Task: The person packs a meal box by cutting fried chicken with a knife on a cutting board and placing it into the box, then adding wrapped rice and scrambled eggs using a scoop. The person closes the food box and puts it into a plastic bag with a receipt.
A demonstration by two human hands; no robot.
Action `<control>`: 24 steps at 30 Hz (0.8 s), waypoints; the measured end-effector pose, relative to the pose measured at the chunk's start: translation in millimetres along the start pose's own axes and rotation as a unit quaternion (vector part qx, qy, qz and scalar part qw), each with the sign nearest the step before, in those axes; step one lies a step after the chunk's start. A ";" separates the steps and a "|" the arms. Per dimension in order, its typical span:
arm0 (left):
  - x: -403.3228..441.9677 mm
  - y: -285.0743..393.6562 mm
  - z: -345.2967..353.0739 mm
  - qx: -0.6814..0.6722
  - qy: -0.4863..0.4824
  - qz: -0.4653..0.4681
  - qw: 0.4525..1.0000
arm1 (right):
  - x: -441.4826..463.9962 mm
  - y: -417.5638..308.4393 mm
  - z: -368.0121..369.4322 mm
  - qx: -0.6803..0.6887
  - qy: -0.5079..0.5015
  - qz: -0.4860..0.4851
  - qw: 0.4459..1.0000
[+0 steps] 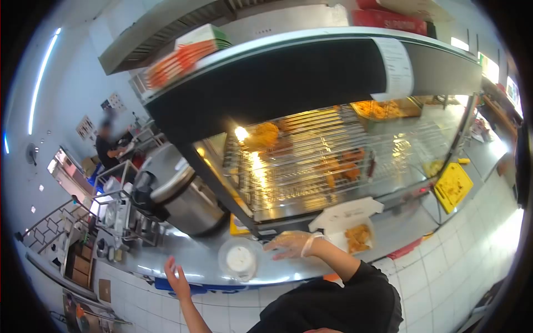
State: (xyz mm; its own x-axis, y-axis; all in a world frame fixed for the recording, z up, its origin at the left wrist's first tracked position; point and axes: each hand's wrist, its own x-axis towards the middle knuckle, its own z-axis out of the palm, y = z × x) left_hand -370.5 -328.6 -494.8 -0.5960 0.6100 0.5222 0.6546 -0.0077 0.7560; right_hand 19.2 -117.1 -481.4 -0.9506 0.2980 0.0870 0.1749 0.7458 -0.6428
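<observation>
Foreground, lower part of the frame: the left hand point(179, 280), bare, is raised at lower left beside the near edge of the worktop point(197, 256), its fingers parted and gripping nothing. The right hand point(291, 244), in a clear glove, extends leftward at lower centre; its fingers are spread and likewise unclosed. Between the hands, nearer the right one, a round translucent tub point(240, 261) rests on the worktop; its middle shows white, whether contents or lid cannot be told. Just right of the gloved hand, partly behind the forearm, lies a white carton point(344, 215) with its lid tilted back, containing golden-brown fried pieces point(358, 237).

Middle ground: a glazed display cabinet point(311, 71) fills the centre. Its wire racks carry a golden fried mass point(262, 136) towards the left and browner pieces point(343, 166) towards the right; a metal tray point(413, 107) at upper right contains orange-gold food. To the cabinet's left stands a large steel pot point(194, 206), interior hidden; at right, a yellow tray point(453, 186) bears scattered brown crumbs.

Background: flat cartons point(180, 61) are stacked atop the cabinet, and a second person point(104, 149) stands at upper left.
</observation>
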 end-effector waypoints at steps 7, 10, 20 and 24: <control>197.4 11.6 -18.4 0.219 0.004 0.270 0.938 | 108.1 -37.3 31.2 0.052 0.031 -0.200 0.978; 245.0 -55.2 -21.6 0.232 -0.018 0.358 0.904 | 139.6 -41.3 43.3 0.083 0.085 -0.217 0.969; 358.7 -46.2 -35.0 0.243 0.103 0.572 0.777 | 282.4 -94.2 1.7 -0.036 0.193 -0.156 0.968; 431.8 43.0 -51.7 0.161 0.030 0.533 0.830 | 362.6 -129.4 -59.3 -0.115 0.296 -0.177 0.932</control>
State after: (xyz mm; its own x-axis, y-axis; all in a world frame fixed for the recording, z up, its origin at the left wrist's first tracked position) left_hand -623.7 -106.5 -216.4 0.3859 0.3520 0.8527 0.9094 -0.3004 -0.2876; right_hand -333.0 -70.3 -321.5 -0.6631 0.2353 0.7105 -0.0067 0.9474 -0.3200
